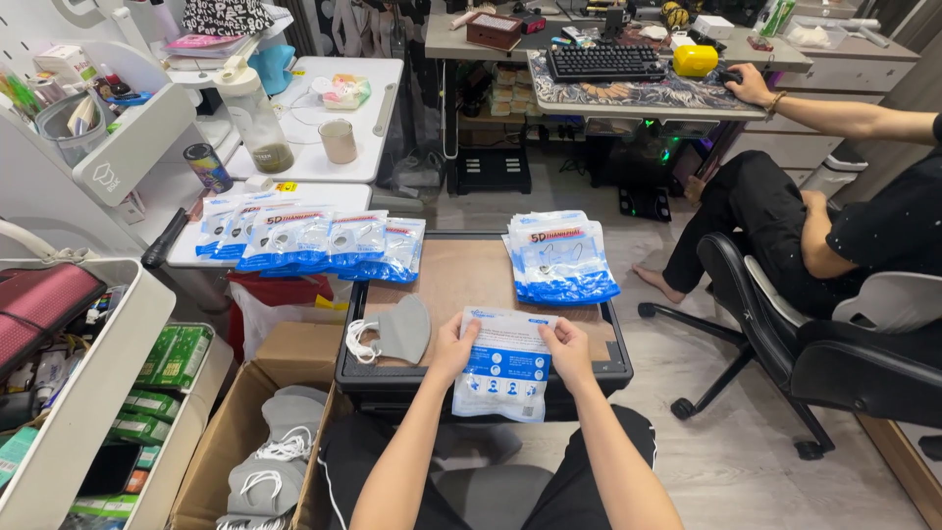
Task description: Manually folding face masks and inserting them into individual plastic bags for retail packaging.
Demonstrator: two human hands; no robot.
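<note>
Both my hands hold one flat white-and-blue mask packet [505, 368] over the near edge of a black tray table [614, 355] with a brown top. My left hand [453, 345] grips the packet's upper left corner and my right hand [567, 345] grips its upper right corner. A loose grey face mask [398, 331] with white ear loops lies on the table just left of my left hand. A stack of filled packets [562, 257] sits at the table's far right. A fanned row of packets [316, 240] lies at the far left.
A cardboard box [257, 437] of grey masks stands at my lower left, beside a white shelf unit [88, 393] with green boxes. Another person sits on a black office chair [785, 334] at right, one hand on a mouse [731, 77] at a desk with a keyboard [605, 62].
</note>
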